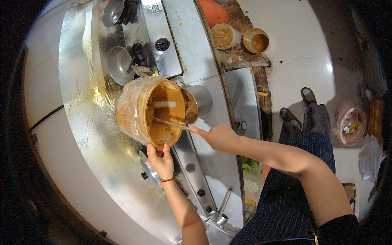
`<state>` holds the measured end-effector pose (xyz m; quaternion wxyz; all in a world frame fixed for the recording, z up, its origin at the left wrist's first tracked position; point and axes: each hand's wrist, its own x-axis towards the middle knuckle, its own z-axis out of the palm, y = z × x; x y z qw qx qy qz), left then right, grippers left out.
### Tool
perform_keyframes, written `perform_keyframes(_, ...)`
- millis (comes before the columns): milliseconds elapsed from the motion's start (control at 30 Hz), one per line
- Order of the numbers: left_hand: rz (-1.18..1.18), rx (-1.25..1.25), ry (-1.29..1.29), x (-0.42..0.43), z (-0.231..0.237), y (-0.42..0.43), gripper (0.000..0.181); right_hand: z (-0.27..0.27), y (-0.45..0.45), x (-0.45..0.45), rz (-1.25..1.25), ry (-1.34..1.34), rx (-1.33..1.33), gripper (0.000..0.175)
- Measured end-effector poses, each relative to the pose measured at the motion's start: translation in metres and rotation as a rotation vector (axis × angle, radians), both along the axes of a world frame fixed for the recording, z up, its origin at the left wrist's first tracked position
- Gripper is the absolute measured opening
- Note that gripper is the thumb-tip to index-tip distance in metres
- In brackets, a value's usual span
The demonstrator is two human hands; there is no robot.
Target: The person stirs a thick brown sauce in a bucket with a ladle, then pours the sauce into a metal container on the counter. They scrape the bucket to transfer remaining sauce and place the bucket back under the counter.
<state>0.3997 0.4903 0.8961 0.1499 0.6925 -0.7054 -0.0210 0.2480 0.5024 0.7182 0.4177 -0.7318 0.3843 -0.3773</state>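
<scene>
A large plastic tub (pixel 131 110), partly wrapped in clear film, is tipped on its side with its mouth towards me. Orange-brown paste coats its inner wall. My left hand (pixel 160 160) grips the lower rim, thumb on the edge. In my right hand (pixel 222 139) is the handle of a metal utensil (pixel 174 123), index finger stretched along it. The utensil's far end reaches inside the tub; its shape is hard to make out. Close against the tub's mouth is a metal pot (pixel 202 99), whose opening shows brownish contents.
Beyond the tub are a gas stove (pixel 162 58) and a metal bowl (pixel 120 65). A second stove panel (pixel 199 180) with knobs lies nearer me. On a lower shelf sit two plastic tubs, one capped with paste (pixel 225 36), one open (pixel 256 40). A pink bin (pixel 351 125) stands on the floor.
</scene>
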Motion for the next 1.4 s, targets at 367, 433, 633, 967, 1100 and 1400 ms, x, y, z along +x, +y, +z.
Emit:
perform_keyframes(367, -0.008, -0.037, 0.011, 0.001, -0.001, -0.002, 0.02, -0.026, 0.02, -0.099, 0.065, 0.174, -0.064, 0.08)
perform_keyframes(433, -0.011, -0.031, -0.003, 0.001, 0.0, -0.003, 0.02, -0.027, 0.028, -0.117, 0.092, 0.245, -0.032, 0.077)
perform_keyframes(633, -0.016, -0.017, -0.042, 0.0, 0.003, -0.001, 0.02, -0.017, 0.043, -0.142, 0.105, 0.091, 0.151, 0.061)
perform_keyframes(967, -0.002, 0.032, 0.024, -0.001, 0.003, 0.002, 0.023, 0.021, -0.006, -0.021, 0.022, -0.152, 0.132, 0.051)
perform_keyframes(1100, -0.022, 0.059, -0.088, 0.002, 0.006, 0.004, 0.033, 0.005, -0.01, -0.03, 0.073, -0.091, 0.073, 0.047)
perform_keyframes(1400, -0.022, -0.046, -0.007, 0.004, 0.001, -0.003, 0.022, -0.029, 0.024, -0.131, 0.082, 0.107, -0.026, 0.063)
